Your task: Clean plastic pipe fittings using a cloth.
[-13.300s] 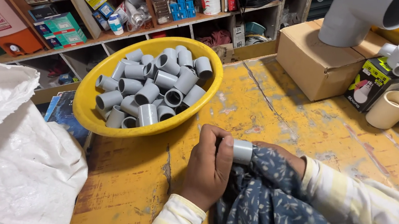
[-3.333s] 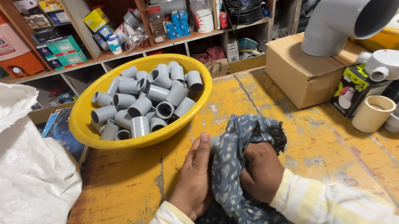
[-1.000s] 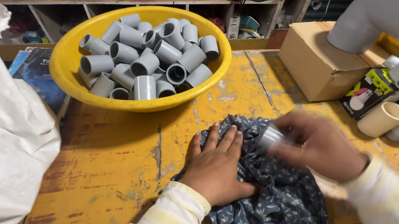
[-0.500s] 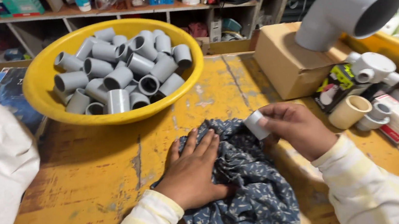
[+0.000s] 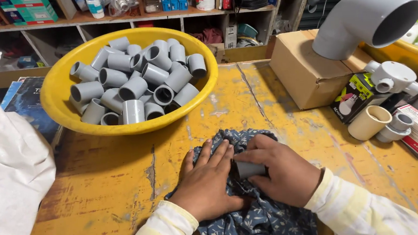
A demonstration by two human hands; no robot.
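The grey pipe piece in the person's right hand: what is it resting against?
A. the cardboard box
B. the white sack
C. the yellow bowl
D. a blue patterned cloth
D: the right hand presses the grey pipe piece onto the blue patterned cloth spread on the table.

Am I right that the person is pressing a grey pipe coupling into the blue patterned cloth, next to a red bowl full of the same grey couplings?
Not quite: the bowl is yellow, not red, as the head view shows. The rest holds: the right hand holds a grey pipe coupling on the blue patterned cloth, the left hand lies flat beside it, and the bowl is full of grey couplings.
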